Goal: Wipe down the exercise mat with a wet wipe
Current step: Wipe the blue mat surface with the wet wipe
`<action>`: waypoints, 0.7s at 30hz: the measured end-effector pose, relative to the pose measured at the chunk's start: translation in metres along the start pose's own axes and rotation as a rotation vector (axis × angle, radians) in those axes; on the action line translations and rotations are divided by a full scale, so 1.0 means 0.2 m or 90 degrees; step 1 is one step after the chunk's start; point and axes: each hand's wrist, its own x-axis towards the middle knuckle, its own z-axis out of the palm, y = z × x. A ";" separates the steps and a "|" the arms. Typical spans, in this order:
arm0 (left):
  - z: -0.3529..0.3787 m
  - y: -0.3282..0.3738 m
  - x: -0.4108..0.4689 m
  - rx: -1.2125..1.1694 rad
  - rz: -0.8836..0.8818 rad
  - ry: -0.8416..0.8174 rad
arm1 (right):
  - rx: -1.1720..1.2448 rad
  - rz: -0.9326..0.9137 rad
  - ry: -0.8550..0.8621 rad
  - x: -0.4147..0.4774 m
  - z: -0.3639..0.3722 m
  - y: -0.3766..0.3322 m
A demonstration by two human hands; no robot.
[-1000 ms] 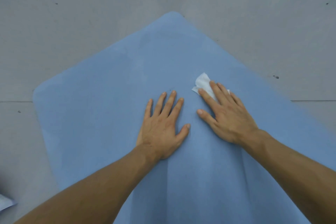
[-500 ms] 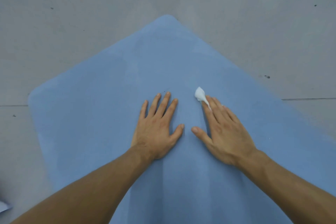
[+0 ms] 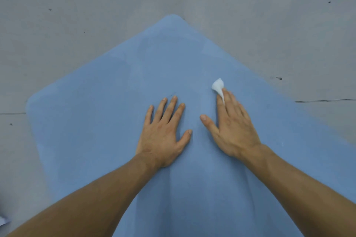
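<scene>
Over the last second the wet wipe (image 3: 218, 85) has bunched from a flat fold into a small tuft. We judge it now covers less per stroke.

The right hand (image 3: 233, 129) presses it with straight, close fingers, mid-mat toward the right edge. The left hand (image 3: 163, 132) lies flat, fingers spread.

Count: one exercise mat (image 3: 96, 121), one wipe, two hands.
</scene>
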 end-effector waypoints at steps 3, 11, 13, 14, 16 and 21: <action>0.00 0.00 0.00 0.000 0.002 -0.001 | -0.019 -0.042 -0.011 -0.12 0.02 -0.01; 0.00 -0.01 0.00 0.009 0.001 -0.007 | -0.088 0.037 0.037 -0.19 -0.05 0.30; 0.00 -0.01 0.00 0.010 0.004 -0.011 | -0.048 0.081 0.040 -0.09 -0.06 0.32; 0.00 -0.01 0.00 0.012 0.008 -0.012 | -0.028 0.096 0.040 -0.04 -0.05 0.30; -0.01 -0.01 0.00 0.014 0.017 -0.015 | -0.006 0.113 0.043 0.03 -0.03 0.23; -0.02 -0.01 0.00 0.014 0.028 -0.021 | -0.016 0.022 0.020 -0.05 0.00 0.05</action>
